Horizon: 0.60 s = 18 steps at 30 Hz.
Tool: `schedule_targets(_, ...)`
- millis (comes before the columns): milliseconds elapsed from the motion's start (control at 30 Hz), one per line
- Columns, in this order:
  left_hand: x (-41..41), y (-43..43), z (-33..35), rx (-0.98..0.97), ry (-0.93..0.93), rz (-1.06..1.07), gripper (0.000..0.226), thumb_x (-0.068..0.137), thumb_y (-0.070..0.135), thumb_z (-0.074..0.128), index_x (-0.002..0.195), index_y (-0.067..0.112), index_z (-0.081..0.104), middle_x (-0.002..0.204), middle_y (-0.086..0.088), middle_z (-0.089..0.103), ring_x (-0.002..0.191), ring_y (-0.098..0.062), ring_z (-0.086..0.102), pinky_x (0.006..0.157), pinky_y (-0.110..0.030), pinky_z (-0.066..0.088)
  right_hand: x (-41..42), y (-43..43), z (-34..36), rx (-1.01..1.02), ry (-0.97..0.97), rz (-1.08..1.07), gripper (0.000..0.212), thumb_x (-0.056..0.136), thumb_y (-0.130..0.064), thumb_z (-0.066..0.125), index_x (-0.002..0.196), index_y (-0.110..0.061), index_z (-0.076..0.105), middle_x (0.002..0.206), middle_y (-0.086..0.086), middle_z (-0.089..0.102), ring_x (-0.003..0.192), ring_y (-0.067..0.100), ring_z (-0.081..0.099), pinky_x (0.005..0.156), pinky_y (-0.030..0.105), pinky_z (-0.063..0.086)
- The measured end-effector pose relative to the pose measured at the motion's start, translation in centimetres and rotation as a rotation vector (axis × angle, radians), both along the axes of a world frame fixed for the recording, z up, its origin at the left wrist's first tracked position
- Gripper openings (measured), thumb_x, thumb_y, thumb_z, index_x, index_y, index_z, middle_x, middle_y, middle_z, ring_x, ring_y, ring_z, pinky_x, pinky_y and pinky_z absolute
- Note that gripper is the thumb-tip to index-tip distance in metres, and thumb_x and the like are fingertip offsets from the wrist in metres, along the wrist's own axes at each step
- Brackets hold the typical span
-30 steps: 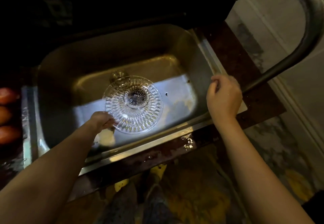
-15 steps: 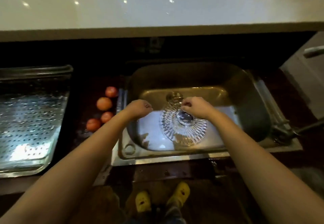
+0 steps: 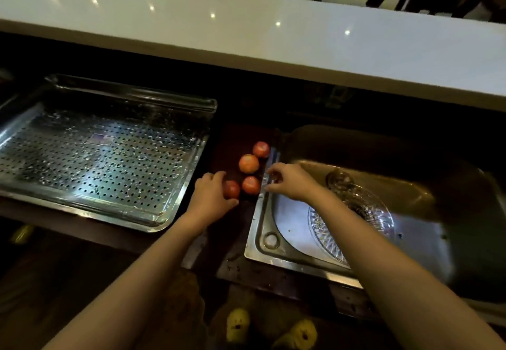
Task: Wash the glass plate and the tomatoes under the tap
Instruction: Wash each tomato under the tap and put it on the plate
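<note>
Several red tomatoes lie on the dark counter strip between the steel tray and the sink. My left hand cups the nearest tomato, with the thumb below it and the fingers over its top; the tomato still rests on the counter. My right hand hovers over the sink's left rim, fingers spread and holding nothing, its fingertips close to another tomato. The cut-glass plate lies in the sink basin, partly hidden by my right forearm. The tap is out of view.
A perforated steel tray fills the counter at the left. The steel sink is at the right. A white raised counter runs along the back. My feet in yellow slippers show below.
Both hands have left the glass plate and moved left to the tomatoes. The left hand has closed around one. The view has shifted left, and the plate now lies alone in the sink.
</note>
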<state>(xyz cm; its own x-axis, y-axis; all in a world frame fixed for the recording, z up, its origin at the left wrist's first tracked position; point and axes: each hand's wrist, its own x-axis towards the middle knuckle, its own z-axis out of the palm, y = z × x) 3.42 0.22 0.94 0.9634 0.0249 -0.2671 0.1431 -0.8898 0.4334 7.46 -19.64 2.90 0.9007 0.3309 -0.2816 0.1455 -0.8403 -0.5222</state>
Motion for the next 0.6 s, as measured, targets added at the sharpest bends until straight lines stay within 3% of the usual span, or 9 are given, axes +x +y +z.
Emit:
schedule_targets(233, 0.3, -0.2, -2.8, -0.166, -0.078, 0.084, 0.068, 0.071, 0.026, 0.076, 0.13, 0.012, 0.047, 0.125, -0.017, 0.05, 0.119, -0.033, 0.045, 0.103, -0.035, 0.035, -0.9, 2.2, -4.0, 0.01, -0.12, -0.056, 0.059, 0.077, -0.032, 0.072, 0.129, -0.014, 0.049, 0.127, 0.009, 0.056, 0.119, 0.026, 0.046, 0.094, 0.032, 0.039)
schedule_targets(400, 0.7, 0.1, -3.6, -0.24, -0.107, 0.075, 0.06, 0.068, 0.022, 0.078, 0.12, 0.009, 0.051, 0.118, -0.015, 0.058, 0.113, -0.031, 0.051, 0.097, -0.036, 0.039, -1.0, 2.3, -5.3, -0.062, -0.179, -0.137, 0.061, 0.077, -0.031, 0.071, 0.13, -0.012, 0.046, 0.126, 0.011, 0.049, 0.119, 0.03, 0.041, 0.097, 0.038, 0.038)
schedule_targets(600, 1.0, 0.7, -4.0, -0.275, -0.114, 0.065, 0.061, 0.068, 0.024, 0.079, 0.121, 0.011, 0.051, 0.118, -0.012, 0.058, 0.112, -0.027, 0.053, 0.093, -0.03, 0.039, -2.4, 2.4, -7.0, -0.057, -0.127, -0.1, 0.07, 0.09, -0.032, 0.056, 0.147, -0.009, 0.021, 0.143, 0.012, 0.031, 0.131, 0.029, 0.029, 0.107, 0.035, 0.03)
